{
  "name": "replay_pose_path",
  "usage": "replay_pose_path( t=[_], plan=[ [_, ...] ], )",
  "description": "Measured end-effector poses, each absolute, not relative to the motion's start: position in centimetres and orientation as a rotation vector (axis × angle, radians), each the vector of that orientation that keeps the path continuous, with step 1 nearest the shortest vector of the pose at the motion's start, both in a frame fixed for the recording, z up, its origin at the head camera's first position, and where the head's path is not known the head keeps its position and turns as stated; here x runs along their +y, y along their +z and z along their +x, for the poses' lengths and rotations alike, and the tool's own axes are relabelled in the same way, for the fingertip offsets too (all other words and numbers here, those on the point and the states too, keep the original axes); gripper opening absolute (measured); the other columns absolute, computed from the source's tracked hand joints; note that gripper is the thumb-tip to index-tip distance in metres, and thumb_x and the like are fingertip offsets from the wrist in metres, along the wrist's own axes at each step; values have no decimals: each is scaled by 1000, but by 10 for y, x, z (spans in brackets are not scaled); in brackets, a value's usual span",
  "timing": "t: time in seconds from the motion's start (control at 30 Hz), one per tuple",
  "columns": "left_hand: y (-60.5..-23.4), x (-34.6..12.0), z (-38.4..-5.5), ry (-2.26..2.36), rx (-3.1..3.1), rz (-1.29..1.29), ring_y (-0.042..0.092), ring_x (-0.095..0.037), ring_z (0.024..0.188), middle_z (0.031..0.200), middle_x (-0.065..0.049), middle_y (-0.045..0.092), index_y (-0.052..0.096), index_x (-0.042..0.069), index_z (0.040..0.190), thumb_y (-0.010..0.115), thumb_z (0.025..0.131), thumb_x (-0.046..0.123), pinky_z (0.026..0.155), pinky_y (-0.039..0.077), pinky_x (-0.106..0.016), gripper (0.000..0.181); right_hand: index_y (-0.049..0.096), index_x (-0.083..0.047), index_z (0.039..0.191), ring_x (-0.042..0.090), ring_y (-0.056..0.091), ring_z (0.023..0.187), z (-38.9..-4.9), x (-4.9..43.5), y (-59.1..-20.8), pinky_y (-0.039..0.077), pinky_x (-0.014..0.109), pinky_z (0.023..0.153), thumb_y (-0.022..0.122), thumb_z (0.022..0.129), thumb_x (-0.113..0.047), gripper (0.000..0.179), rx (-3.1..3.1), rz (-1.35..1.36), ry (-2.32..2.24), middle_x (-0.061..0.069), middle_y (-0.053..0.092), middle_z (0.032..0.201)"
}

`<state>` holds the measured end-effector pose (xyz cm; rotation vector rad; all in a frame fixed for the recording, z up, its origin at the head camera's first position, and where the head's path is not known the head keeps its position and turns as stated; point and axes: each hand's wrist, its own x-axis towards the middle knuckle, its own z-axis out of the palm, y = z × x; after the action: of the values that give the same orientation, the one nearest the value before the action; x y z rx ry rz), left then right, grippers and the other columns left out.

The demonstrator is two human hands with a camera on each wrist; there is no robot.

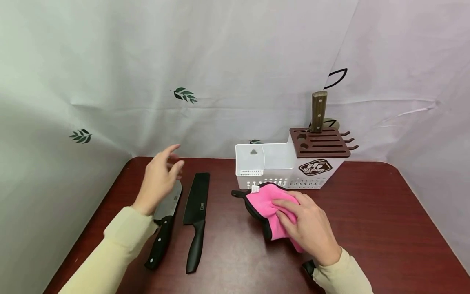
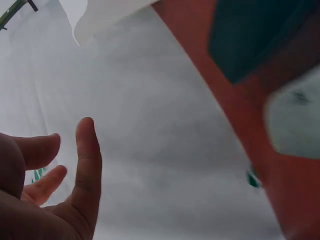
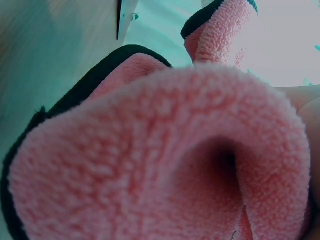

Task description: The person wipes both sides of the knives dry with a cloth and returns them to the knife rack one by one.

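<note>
My left hand (image 1: 159, 179) is raised over the blade end of a knife with a broad steel blade (image 1: 169, 202) and a black riveted handle (image 1: 160, 243). Its fingers (image 2: 88, 165) are spread and loosely bent, with nothing between them. Just right of that knife lies an all-black knife (image 1: 197, 212), blade pointing away from me. My right hand (image 1: 312, 222) grips a pink cloth (image 1: 269, 200) with black edging, its fingers pressed into the bunched fabric. In the right wrist view the fluffy cloth (image 3: 110, 165) fills most of the picture and hides the fingers.
A white plastic knife holder (image 1: 264, 163) with a slotted brown top (image 1: 323, 143) stands near the table's back edge. One knife with a wooden handle (image 1: 318, 112) is upright in it. Brown hooks stick out on its right side. A pale curtain (image 1: 220, 61) hangs behind the table.
</note>
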<state>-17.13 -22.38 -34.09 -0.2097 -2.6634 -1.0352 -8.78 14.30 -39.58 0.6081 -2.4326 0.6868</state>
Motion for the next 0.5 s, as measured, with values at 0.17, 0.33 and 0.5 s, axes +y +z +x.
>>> replay_pose_path(
  t=[0.17,0.33,0.5],
  plan=[
    [-357,-254,-138,-908,-2727,-93,67,-22,72,109,-16,61,47,9,148,60,102,12,58,53,-33,48,80,-24,103,20,63,102,-89,142,-396,55,41,78,82,77,-17,27,-2433,615,684,2,68,112],
    [-374,-269,-112,-827,-2821,-22,63,-18,71,105,-17,63,52,4,142,61,101,11,53,48,-30,43,80,-25,103,20,62,102,-88,143,-396,55,42,78,82,77,-18,27,-2442,609,681,1,68,112],
    [-384,-272,-92,-863,-2929,78,65,-16,70,105,-16,65,53,4,139,61,101,14,54,50,-31,40,80,-25,103,20,62,102,-89,144,-396,55,42,77,82,77,-18,27,-2447,605,678,1,68,112]
  ],
)
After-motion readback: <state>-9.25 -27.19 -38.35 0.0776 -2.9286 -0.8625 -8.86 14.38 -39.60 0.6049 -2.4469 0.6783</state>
